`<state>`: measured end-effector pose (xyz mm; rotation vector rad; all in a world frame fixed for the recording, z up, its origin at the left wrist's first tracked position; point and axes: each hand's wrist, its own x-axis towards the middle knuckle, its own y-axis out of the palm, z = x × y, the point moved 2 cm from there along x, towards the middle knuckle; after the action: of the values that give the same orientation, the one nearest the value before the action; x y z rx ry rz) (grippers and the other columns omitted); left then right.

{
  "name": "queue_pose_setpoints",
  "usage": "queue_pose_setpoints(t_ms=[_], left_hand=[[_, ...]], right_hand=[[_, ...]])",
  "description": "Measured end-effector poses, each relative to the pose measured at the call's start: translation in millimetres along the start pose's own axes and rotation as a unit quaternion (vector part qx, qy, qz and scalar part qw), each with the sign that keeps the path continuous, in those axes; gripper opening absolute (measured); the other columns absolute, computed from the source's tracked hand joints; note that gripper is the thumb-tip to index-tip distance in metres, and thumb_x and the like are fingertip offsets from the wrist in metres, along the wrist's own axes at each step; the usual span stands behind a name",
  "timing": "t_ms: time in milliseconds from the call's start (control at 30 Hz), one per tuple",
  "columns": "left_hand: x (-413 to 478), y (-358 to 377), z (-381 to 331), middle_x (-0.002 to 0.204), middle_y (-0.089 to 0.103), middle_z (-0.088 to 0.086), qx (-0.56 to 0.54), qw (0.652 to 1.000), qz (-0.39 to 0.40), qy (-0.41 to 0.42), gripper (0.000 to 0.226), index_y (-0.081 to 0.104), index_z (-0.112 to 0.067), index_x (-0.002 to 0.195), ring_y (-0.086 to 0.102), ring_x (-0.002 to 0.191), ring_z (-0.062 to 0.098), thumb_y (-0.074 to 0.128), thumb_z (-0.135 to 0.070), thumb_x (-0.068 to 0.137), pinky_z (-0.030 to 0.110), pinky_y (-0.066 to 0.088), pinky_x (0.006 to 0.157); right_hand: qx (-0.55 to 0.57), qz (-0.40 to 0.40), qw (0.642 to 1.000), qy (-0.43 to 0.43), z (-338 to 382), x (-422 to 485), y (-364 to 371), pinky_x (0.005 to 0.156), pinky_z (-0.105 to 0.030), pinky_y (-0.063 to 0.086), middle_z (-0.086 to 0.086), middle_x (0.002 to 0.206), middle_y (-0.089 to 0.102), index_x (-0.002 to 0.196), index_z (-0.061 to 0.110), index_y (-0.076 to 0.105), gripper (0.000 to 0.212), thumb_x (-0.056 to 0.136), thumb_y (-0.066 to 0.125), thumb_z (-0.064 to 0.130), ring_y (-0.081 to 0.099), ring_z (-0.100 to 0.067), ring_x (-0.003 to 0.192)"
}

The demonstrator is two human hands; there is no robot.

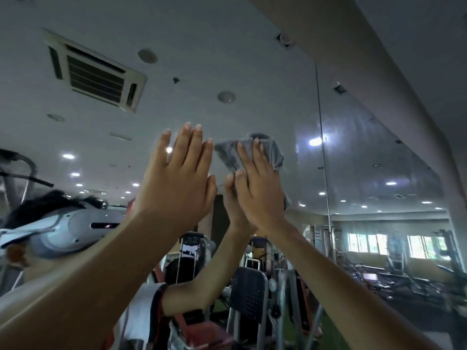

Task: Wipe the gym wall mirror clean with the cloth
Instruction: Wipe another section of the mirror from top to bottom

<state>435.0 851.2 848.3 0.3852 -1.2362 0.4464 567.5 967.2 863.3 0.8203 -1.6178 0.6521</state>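
- Mirror [202, 34] glass fills nearly the whole view in front of you, and you are working high on it, with both arms stretched up.
- Your right hand [257, 188] lies flat, fingers straight, pinning the grey cloth [226, 151] against the glass. Nothing curls round the cloth, so only pressure holds it.
- Ease off that pressure at full reach and the cloth can slide out from under your palm and drop. I judge that the likeliest slip.
- The cloth is bunched, with a loose corner hanging below the heel of your hand. A wad like that touches the glass unevenly, so it may leave streaks rather than a clean pass.
- Your left hand [177, 178] is spread open just beside the right one, fingers straight and holding nothing. I cannot tell whether it touches the glass.
- If it does lean there, the bare palm prints the very patch you are cleaning — move it off, or wipe that spot last.
- The vertical seam [323, 147] between mirror panels runs to the right of the cloth. A sweep that way could snag the loose edge on the joint.
- Glare from the reflected ceiling light [316, 141] sits close to that seam, and the glass around it looks hazy. The glare may hide smears from you, so check it from another angle.
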Motion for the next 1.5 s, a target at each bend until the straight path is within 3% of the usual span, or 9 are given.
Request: queue_pose_setpoints(t_ms=[133, 367, 533, 667, 900, 1200, 1300, 1400, 1500], left_hand=[[-21, -2, -4, 0.165, 0.005, 0.024, 0.009, 1.000, 0.014, 0.015, 0.070, 0.005, -0.003, 0.158, 0.002, 0.154, 0.037, -0.009, -0.038, 0.099, 0.057, 0.005, 0.121], [-27, -4, -6, 0.162, 0.019, 0.026, -0.017, 1.000, -0.015, 0.011, 0.068, 0.022, 0.000, 0.155, 0.015, 0.152, 0.038, -0.001, -0.035, 0.102, 0.058, 0.010, 0.121], [-28, -2, -6, 0.162, 0.022, 0.024, -0.027, 0.999, -0.022, 0.009, 0.069, 0.026, -0.002, 0.155, 0.018, 0.152, 0.037, -0.003, -0.036, 0.103, 0.056, 0.010, 0.122], [-40, -2, -8, 0.163, 0.016, 0.024, -0.030, 0.999, -0.015, 0.005, 0.067, 0.020, -0.001, 0.156, 0.013, 0.153, 0.036, 0.000, -0.036, 0.104, 0.056, 0.006, 0.123], [-62, -6, -17, 0.162, 0.015, 0.027, -0.049, 0.999, -0.003, 0.003, 0.064, 0.019, 0.004, 0.156, 0.011, 0.153, 0.037, 0.012, -0.035, 0.105, 0.058, 0.004, 0.123], [-103, -14, -15, 0.162, 0.019, 0.024, -0.063, 0.998, 0.000, 0.032, 0.065, 0.023, 0.005, 0.154, 0.017, 0.152, 0.037, 0.024, -0.036, 0.104, 0.057, 0.008, 0.123], [-109, -17, -20, 0.163, 0.015, 0.024, -0.056, 0.998, 0.021, 0.026, 0.065, 0.018, 0.005, 0.155, 0.012, 0.153, 0.036, 0.015, -0.036, 0.105, 0.059, 0.010, 0.122], [-112, -16, -21, 0.163, 0.015, 0.023, -0.062, 0.998, 0.019, 0.023, 0.064, 0.018, 0.004, 0.155, 0.013, 0.153, 0.035, 0.016, -0.036, 0.105, 0.059, 0.012, 0.122], [-113, -16, -20, 0.163, 0.018, 0.021, -0.065, 0.998, 0.014, 0.022, 0.064, 0.020, 0.003, 0.155, 0.015, 0.153, 0.034, 0.021, -0.037, 0.105, 0.058, 0.011, 0.123]], right_hand=[[-0.030, 0.006, 0.995, -0.093, -31, -95, 4, 0.124, -0.037, 0.017, -0.006, 0.163, 0.027, 0.153, 0.022, 0.034, 0.050, 0.104, 0.028, 0.029, 0.021, -0.021, 0.152], [0.005, -0.022, 0.982, 0.189, -46, -15, 2, 0.123, -0.047, 0.020, -0.005, 0.163, 0.024, 0.154, 0.022, 0.027, 0.064, 0.095, 0.013, 0.044, 0.018, -0.018, 0.152], [0.015, -0.004, 0.999, 0.040, 8, -30, 9, 0.121, -0.041, 0.022, 0.003, 0.163, 0.014, 0.152, 0.031, 0.021, 0.049, 0.103, 0.019, 0.039, 0.007, -0.013, 0.152], [-0.022, 0.018, 0.998, -0.049, 1, -128, 2, 0.119, -0.056, 0.026, -0.006, 0.164, 0.023, 0.153, 0.020, 0.033, 0.049, 0.109, 0.018, 0.036, 0.017, -0.022, 0.153], [0.033, -0.029, 0.976, 0.215, -44, -77, 4, 0.122, -0.053, 0.020, 0.000, 0.164, 0.012, 0.154, 0.029, 0.013, 0.053, 0.104, 0.011, 0.047, 0.004, -0.016, 0.153], [-0.047, 0.019, 0.999, -0.010, 11, -185, 0, 0.123, -0.043, 0.020, -0.008, 0.162, 0.028, 0.152, 0.020, 0.035, 0.049, 0.107, 0.022, 0.036, 0.022, -0.023, 0.151], [-0.072, 0.023, 0.993, 0.087, -24, -187, -8, 0.115, -0.050, 0.035, -0.008, 0.161, 0.030, 0.151, 0.020, 0.037, 0.052, 0.105, 0.021, 0.039, 0.026, -0.024, 0.150], [-0.027, -0.005, 0.976, 0.214, -23, -132, -8, 0.123, -0.041, 0.019, -0.003, 0.162, 0.023, 0.151, 0.023, 0.029, 0.058, 0.099, 0.017, 0.044, 0.015, -0.017, 0.151], [-0.019, -0.017, 0.980, 0.197, -3, -94, 1, 0.124, -0.041, 0.013, 0.002, 0.162, 0.012, 0.152, 0.029, 0.021, 0.053, 0.102, 0.018, 0.045, 0.003, -0.012, 0.151]])
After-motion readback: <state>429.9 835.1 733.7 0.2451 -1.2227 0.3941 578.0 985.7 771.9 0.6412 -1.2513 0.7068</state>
